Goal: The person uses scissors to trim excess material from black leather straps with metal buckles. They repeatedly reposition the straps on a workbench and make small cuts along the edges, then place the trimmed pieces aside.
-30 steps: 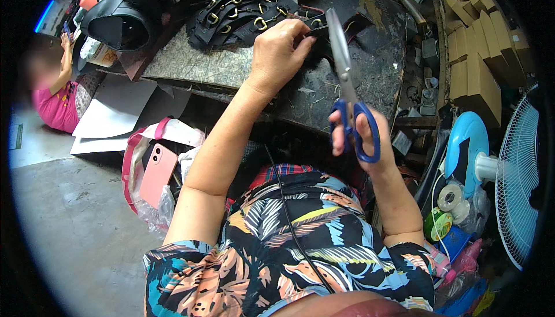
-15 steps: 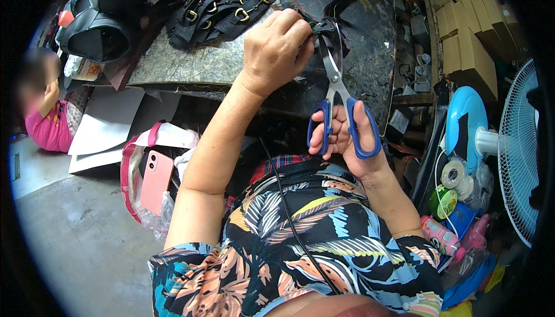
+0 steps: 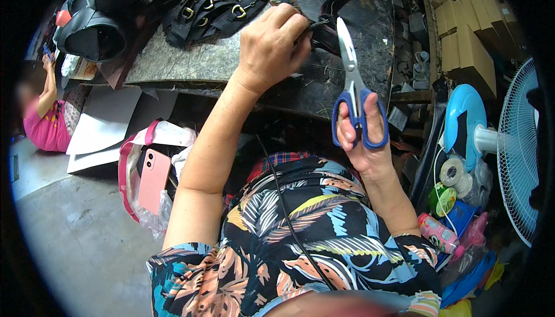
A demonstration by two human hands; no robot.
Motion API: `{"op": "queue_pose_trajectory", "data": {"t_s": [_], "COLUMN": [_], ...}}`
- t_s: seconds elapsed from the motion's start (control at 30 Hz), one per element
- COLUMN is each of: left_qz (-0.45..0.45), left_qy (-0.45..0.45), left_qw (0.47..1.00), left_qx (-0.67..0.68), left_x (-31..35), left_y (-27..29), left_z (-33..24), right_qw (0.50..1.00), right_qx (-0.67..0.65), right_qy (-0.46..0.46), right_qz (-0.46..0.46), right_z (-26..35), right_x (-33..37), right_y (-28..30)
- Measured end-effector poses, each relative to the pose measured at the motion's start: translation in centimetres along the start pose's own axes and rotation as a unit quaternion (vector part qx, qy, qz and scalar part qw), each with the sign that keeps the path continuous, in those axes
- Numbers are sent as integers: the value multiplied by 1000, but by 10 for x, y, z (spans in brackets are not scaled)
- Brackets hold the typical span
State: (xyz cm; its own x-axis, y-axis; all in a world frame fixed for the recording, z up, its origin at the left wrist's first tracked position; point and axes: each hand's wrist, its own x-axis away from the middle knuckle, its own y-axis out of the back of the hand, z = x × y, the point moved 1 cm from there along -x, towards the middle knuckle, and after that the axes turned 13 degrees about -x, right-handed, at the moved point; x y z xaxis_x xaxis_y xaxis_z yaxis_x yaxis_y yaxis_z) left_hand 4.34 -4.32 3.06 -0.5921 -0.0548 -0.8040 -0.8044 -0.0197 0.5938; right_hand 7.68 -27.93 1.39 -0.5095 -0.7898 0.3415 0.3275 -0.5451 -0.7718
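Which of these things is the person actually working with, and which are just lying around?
In use:
left hand pinching black strap
right hand holding blue-handled scissors

Lying about:
buckled straps
pink phone
tape rolls
fan
cardboard boxes

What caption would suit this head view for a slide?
Left hand pinches a black leather strap on the dark worktable; right hand holds blue-handled steel scissors upright.

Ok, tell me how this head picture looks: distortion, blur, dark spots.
Head view: strong fisheye, the worktable edge bows, black vignette rings the frame; the scissors in the right hand are sharp; the left hand is evenly lit; the person at far left is blurred.
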Motion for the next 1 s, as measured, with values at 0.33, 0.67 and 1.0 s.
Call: {"op": "queue_pose_trajectory", "data": {"t_s": [0.33, 0.67, 1.0], "left_qz": [95, 219, 125], "left_qy": [69, 222, 438], "left_qw": [992, 939, 815], "left_qx": [-51, 145, 359], "left_x": [18, 36, 48], "left_y": [32, 63, 60], "left_z": [6, 4, 11], "right_qw": [976, 690, 795], "right_qx": [199, 715, 558], "right_qy": [81, 93, -188], "right_qz": [45, 68, 146], "right_z": [38, 92, 93], "right_x": [9, -13, -40], "right_y": [8, -17, -36]}}
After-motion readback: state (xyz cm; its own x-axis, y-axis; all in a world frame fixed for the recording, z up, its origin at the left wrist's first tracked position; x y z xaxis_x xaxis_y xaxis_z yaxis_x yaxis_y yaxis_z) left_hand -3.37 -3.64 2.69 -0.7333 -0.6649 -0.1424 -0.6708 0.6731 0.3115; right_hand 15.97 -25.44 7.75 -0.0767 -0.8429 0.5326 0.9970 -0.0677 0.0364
